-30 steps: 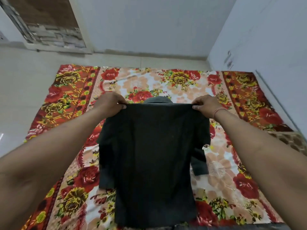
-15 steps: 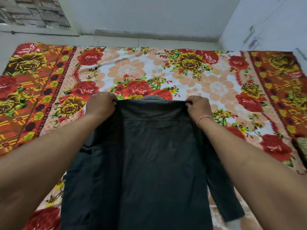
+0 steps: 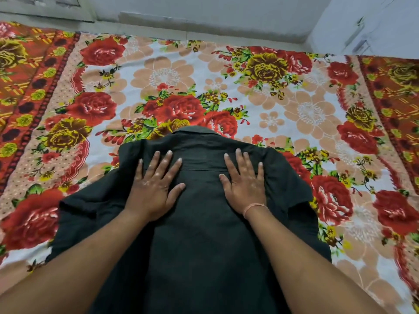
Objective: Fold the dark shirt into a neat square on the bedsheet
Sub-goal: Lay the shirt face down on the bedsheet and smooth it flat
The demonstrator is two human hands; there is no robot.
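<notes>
Left hand (image 3: 154,189), right hand (image 3: 246,186) press seemingly flat shirt (image 3: 204,245).

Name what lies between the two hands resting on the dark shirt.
In the head view, only the dark shirt itself, crossed by a seam, lies between the left hand and right hand.

So the dark shirt (image 3: 204,241) is lying spread out on the bedsheet (image 3: 283,114), looks back-side up, not folded at all yet. Collar (image 3: 192,133) points to 12 o'clock, short sleeves (image 3: 74,223) flop out toward 9 and 3, kinda rumpled. Sheet's a loud floral print, big red roses, orange borders at 9 and 3.
</notes>
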